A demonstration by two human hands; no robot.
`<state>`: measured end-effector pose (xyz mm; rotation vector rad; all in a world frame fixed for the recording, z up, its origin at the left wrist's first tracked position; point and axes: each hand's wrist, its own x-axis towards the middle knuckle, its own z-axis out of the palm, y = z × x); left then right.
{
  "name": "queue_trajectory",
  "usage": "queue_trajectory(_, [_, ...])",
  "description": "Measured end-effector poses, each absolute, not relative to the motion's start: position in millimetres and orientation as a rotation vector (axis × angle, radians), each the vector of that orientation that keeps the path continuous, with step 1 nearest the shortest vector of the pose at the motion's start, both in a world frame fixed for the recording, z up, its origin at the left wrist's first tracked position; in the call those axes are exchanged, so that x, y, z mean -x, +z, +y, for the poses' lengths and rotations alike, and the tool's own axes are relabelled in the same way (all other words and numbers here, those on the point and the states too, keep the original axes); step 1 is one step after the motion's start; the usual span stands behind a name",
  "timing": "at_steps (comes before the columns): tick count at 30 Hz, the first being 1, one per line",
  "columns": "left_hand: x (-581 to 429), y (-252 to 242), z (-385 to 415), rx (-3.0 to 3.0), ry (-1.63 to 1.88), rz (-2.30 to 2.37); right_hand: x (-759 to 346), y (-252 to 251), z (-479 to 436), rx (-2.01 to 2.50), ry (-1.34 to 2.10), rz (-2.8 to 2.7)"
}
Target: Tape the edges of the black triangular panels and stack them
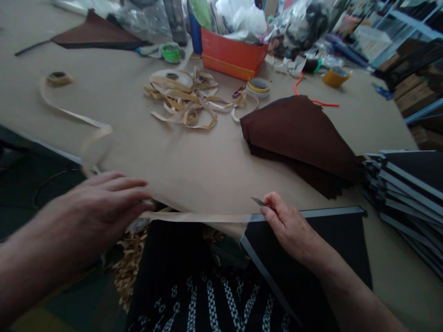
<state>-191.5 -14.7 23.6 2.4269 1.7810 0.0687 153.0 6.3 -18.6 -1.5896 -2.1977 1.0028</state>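
The thin flat black sheet [349, 235] has pale grey bands [332, 211] along its edges. Left of it, the long narrow strip [194, 216] is cream. Right of it, the flat black stacked panels [411, 184] show repeated grey stripes. Beyond it, the angular cut pieces [301, 133] are dark reddish brown; farther beyond, the open box [224, 53] is orange-red.

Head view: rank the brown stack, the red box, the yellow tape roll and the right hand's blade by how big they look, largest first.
1. Brown stack
2. Red box
3. Yellow tape roll
4. Blade, visible part only; the right hand hides the rest
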Motion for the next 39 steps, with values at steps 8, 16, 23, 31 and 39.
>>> queue_trajectory(8, [35.9,-10.3,-3.2,-2.428,0.018,1.528,-163.3,-10.0,-13.2,1.462,1.172,-1.909])
queue_trajectory(16, [31.3,-16.5,5.9,-2.469,-0.01,1.558,-145.4,-35.3,-24.4,1.595,1.472,-1.52])
queue_trajectory(23, [30.2,-11.6,12.4,-2.471,-0.027,1.505,-138.7,-43.9,-22.7,1.62,1.283,-1.722])
queue_trajectory(31, [23.8,-6.3,6.6,-2.426,-0.046,1.35,-131.2,-39.2,-19.9,1.673,1.166,-1.919])
queue_trajectory(39, [45.9,-0.1,18.2,-2.25,0.218,1.437,-172.7,-27.0,-25.2,1.572,1.38,-1.542])
